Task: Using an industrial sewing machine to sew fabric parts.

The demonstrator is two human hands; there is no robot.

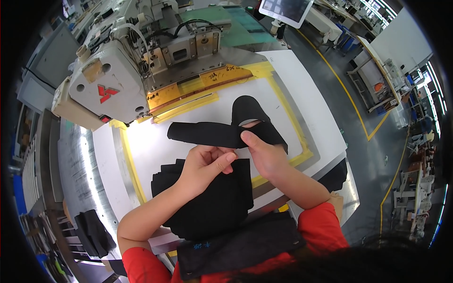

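Note:
My right hand [266, 158] grips a black fabric piece [203, 134] between thumb and fingers. The piece is bent over: a long strip points left, and a rounded flap stands up above my fingers, with a gap between its layers. Just below the strip, my left hand [207, 165] is closed, thumb against curled fingers. Its fingertips are close to the fabric's lower edge; whether they pinch anything is hidden. Beneath my left hand and forearm lies a stack of black fabric pieces [207, 207], edges fanned unevenly, at the near side of the white work surface [165, 113].
A large white sewing machine [113, 89] stands at the far left, its head over the surface. Yellow tape [295, 127] frames the white area. More black fabric [94, 231] sits at the lower left, some [335, 179] at the right. A screen [287, 9] is beyond.

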